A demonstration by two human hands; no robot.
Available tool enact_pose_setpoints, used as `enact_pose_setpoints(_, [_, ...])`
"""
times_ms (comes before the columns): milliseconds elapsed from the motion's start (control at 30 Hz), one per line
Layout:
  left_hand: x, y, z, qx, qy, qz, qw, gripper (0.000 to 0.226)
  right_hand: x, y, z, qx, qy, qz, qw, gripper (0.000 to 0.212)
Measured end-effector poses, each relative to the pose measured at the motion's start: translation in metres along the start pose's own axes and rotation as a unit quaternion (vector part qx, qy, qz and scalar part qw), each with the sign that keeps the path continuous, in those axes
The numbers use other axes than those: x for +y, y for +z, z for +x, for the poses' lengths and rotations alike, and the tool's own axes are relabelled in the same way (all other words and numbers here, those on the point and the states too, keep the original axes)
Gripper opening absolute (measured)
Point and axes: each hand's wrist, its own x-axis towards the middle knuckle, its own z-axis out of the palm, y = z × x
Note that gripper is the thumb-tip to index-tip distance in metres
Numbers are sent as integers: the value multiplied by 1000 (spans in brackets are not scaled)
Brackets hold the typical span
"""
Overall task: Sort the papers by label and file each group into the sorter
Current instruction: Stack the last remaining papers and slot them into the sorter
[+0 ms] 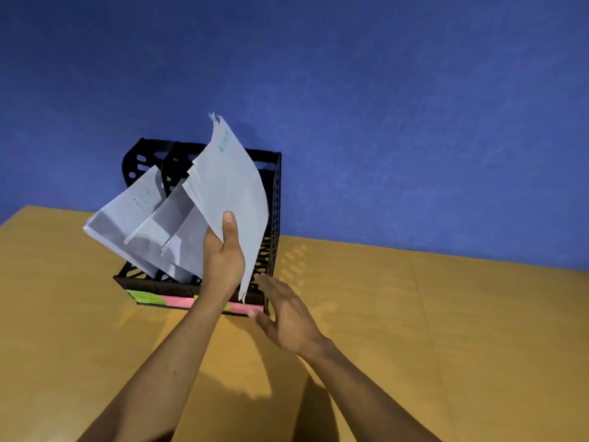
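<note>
A black perforated sorter (pixel 274 199) stands on the wooden table against the blue wall. My left hand (pixel 223 253) grips a stack of white papers (pixel 232 189) with a green handwritten label, held tilted over the sorter's right compartment. Two other paper groups lean out of the sorter: one in the left slot (pixel 127 218), one in the middle slot (pixel 172 228). My right hand (pixel 287 311) is open, fingers spread, beside the sorter's front right corner and just below the held stack's lower edge. Green and pink sticky labels (pixel 173 300) run along the sorter's front base.
The wooden table (pixel 446 330) stretches to the right and toward me. The blue wall (pixel 382 122) rises directly behind the sorter.
</note>
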Motion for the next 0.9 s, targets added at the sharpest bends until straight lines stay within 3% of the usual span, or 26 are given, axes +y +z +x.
enact_pose_setpoints(167, [-19,9,18,-18,-5,13,1000,54,20,22,-4,-101,45,-104,988,71])
enact_pose_setpoints(267, [-31,15,23,-36,-21,27,999,57,22,28,-5,-100,40,-126,986,71])
enact_pose_setpoints(367, [-44,22,25,-29,-41,54,997,43,22,34,-8,-98,38,-142,984,73])
enact_pose_setpoints(500, [-59,26,26,-33,-76,73,994,66,24,39,-11,-103,52,-153,982,78])
enact_pose_setpoints(667, [-76,22,34,-57,-74,108,990,79,25,40,-9,-105,56,-164,979,81])
enact_pose_setpoints(900, [-104,13,19,-43,-58,176,982,52,23,38,-9,-112,55,-170,978,81])
